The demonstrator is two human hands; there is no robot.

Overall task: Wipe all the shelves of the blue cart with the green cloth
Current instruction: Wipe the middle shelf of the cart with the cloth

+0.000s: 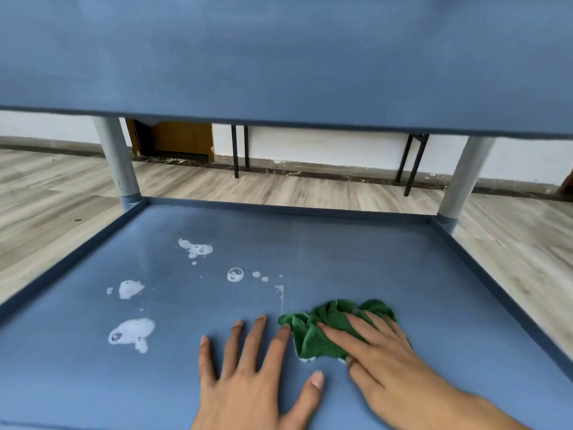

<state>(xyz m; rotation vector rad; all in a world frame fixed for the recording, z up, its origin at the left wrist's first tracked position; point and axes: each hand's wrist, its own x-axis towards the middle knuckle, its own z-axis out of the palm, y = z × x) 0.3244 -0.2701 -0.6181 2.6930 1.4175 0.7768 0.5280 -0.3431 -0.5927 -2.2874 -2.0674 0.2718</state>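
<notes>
I look into a lower shelf point(356, 268) of the blue cart, with the shelf above point(279, 57) filling the top of the view. The green cloth point(313, 333) lies crumpled on the shelf at the front right. My right hand point(381, 352) presses flat on top of the cloth, fingers spread over it. My left hand point(254, 377) rests flat on the bare shelf just left of the cloth, fingers apart, its index fingertip touching the cloth's edge. White foam patches point(131, 333) and bubbles point(235, 274) dot the left and middle of the shelf.
Two grey cart posts point(116, 156) point(465, 178) stand at the far corners of the shelf, which has a raised rim point(62, 268). Beyond lie a wood-look floor point(279, 187), black table legs point(412, 162) and a white wall.
</notes>
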